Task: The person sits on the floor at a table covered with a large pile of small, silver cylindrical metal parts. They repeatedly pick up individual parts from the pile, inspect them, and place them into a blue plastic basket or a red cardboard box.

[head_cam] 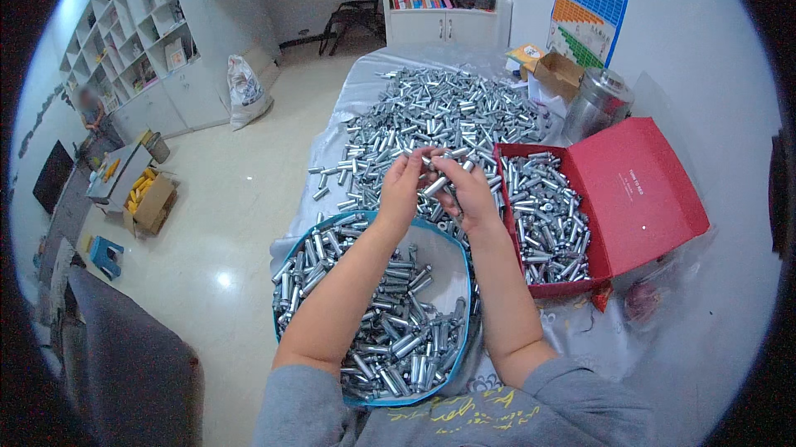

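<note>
My left hand and my right hand are close together above the near part of a large heap of silvery metal sleeves. Several shiny metal sleeve anchors lie in my right hand, its fingers curled around them. The fingertips of my left hand meet a small metal part beside the right hand; its exact form is hard to see. Under my forearms stands a blue-rimmed container holding many assembled sleeve anchors. To the right, an open red box holds many metal bolts or anchors.
A metal canister and an open cardboard box stand at the table's back right. A white sack is on the floor by the shelves. Far left are a person, a blue stool and a carton of yellow items.
</note>
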A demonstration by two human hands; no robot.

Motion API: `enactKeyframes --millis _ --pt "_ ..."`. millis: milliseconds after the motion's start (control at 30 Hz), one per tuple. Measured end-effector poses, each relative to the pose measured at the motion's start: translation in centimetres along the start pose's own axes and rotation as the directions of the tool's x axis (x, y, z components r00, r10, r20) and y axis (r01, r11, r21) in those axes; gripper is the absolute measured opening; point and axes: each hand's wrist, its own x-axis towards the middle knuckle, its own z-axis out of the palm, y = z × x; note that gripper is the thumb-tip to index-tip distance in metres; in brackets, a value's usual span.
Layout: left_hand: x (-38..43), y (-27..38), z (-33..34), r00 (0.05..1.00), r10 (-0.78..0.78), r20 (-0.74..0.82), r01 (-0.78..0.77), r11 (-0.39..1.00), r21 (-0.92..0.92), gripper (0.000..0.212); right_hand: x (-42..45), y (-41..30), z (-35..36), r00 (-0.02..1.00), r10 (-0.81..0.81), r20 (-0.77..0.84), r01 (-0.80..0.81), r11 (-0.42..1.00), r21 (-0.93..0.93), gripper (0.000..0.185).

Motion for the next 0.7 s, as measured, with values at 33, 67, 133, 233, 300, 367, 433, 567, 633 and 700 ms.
enactKeyframes --millis 33,67,133,233,300,367,433,567,633,700 --pt "0.1 0.1 0.1 0.999 0.006 -0.034 -0.005 1.0 0.03 0.036 0.1 0.2 0.1 1.0 0.009 -0.011 -0.009 1.0 -0.004 0.014" --pt "0.5 -0.3 -0.3 0.997 -0.081 -0.002 0.081 0.991 -0.106 0.034 0.1 0.7 0.0 1.0 0.017 -0.012 -0.017 1.0 0.003 0.016" --pt "0.9 -0.1 -0.7 0.996 -0.019 -0.087 0.004 0.986 -0.169 0.033 0.4 0.7 0.0 0.999 0.047 -0.014 -0.046 0.998 0.04 0.017" --pt "1.0 0.5 -0.4 0.978 -0.027 -0.207 -0.022 0.972 -0.234 0.027 0.7 0.2 -0.4 0.994 0.06 -0.086 -0.055 0.996 0.063 0.018" --pt "0.8 0.5 -1.3 0.979 -0.103 -0.178 0.06 0.971 -0.232 0.029 0.4 -0.9 -1.1 0.994 0.01 -0.111 -0.006 0.999 0.041 0.022" --pt "0.9 0.3 -2.3 0.985 -0.17 0.018 0.166 0.924 -0.343 0.027 0.4 -1.5 -1.9 0.991 -0.042 -0.129 0.051 0.996 0.073 0.022" --pt "1.0 0.3 -2.1 0.961 -0.252 0.116 0.277 0.855 -0.439 0.026 -0.1 -2.3 -2.0 0.988 -0.062 -0.139 0.078 0.99 0.117 0.02" --pt "0.1 1.3 -0.4 0.967 -0.253 -0.01 0.251 0.964 -0.091 0.04 -0.3 -2.9 -2.3 0.99 -0.061 -0.13 0.085 0.979 0.186 0.018" --pt "0.7 1.4 -1.4 0.944 -0.261 0.204 0.301 0.932 -0.199 0.046 -0.2 -2.8 -2.4 0.992 -0.063 -0.111 0.088 0.969 0.232 0.018" --pt "0.6 2.0 -1.4 0.902 -0.296 0.316 0.398 0.852 -0.339 0.05 -0.5 -2.9 -2.3 0.992 -0.066 -0.106 0.087 0.973 0.212 0.021"
